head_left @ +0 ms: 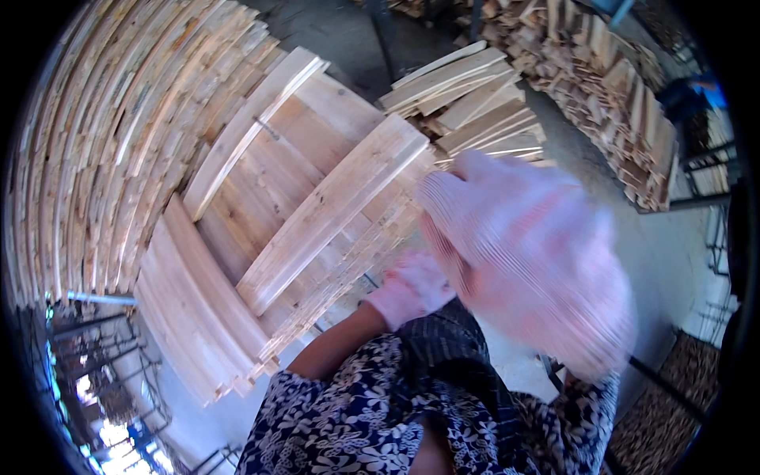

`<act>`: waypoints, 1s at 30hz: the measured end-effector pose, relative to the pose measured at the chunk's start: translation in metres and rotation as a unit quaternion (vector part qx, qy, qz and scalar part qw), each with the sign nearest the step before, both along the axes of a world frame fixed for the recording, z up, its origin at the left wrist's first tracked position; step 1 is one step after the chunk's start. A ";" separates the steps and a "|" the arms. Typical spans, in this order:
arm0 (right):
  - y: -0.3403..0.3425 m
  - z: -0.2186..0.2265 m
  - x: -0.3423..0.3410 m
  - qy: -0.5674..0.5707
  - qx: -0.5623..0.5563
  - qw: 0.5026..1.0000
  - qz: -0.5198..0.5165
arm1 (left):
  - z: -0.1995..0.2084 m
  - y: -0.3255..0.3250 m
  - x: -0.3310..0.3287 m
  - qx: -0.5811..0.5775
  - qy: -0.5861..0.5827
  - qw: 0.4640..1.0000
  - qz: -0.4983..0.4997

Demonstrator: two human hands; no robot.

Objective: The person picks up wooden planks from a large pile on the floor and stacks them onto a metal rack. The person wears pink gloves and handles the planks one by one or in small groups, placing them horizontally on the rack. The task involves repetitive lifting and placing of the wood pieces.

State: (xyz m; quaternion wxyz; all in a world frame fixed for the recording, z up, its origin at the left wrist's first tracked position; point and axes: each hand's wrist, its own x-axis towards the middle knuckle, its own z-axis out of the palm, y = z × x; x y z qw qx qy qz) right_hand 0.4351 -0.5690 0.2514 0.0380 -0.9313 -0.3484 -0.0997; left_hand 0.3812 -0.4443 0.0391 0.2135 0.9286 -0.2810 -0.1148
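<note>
Along the left of the frame a tall stack of pale wooden slats [103, 142] curves from the top edge down to the middle left, too many boards to count. At the lower left, below a blue-grey metal bar [101, 299], dark metal racks [111, 372] stand over a bright patch of floor. The centre of the frame is filled by a wooden surface [261, 182] built of wide planks, tilted in the fisheye view. On it lie two long boards apart from each other: a narrow board [245, 131] running from the upper centre toward the middle left, and a wider board [332, 210] lying diagonally across the middle. A fanned bundle of thin slats [198, 317] hangs over the surface's lower left edge. Just right of centre the left hand [408, 289], in a pink knitted glove, rests against the lower right edge of the surface near the wider board's end; whether it grips anything I cannot tell. The right hand [530, 261], also in a pink glove, is raised close to the camera and blurred, fingers spread and holding nothing. In the upper centre a loose pile of short planks [467, 99] lies on the grey concrete floor [673, 261], and another long stack of boards [617, 103] runs down the upper right.
</note>
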 end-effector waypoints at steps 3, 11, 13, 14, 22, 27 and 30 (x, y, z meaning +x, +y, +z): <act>-0.013 -0.009 0.010 0.002 0.055 0.994 0.099 | -0.018 -0.038 0.008 0.039 0.073 0.997 0.001; -0.012 -0.042 0.030 0.031 0.082 0.969 0.232 | -0.023 -0.088 0.050 0.087 0.184 0.976 -0.080; -0.010 -0.055 0.035 0.045 0.090 0.964 0.246 | -0.023 -0.089 0.068 0.099 0.186 0.974 -0.079; -0.007 -0.060 0.043 0.052 0.092 0.961 0.256 | -0.026 -0.086 0.075 0.088 0.192 0.974 -0.081; 0.016 -0.092 0.067 0.085 0.119 0.947 0.285 | -0.042 -0.076 0.097 0.104 0.238 0.958 -0.119; 0.026 -0.119 0.080 0.095 0.144 0.942 0.289 | -0.068 -0.062 0.122 0.063 0.257 0.959 -0.103; 0.025 -0.140 0.080 0.107 0.169 0.938 0.284 | -0.072 -0.058 0.109 0.062 0.290 0.951 -0.090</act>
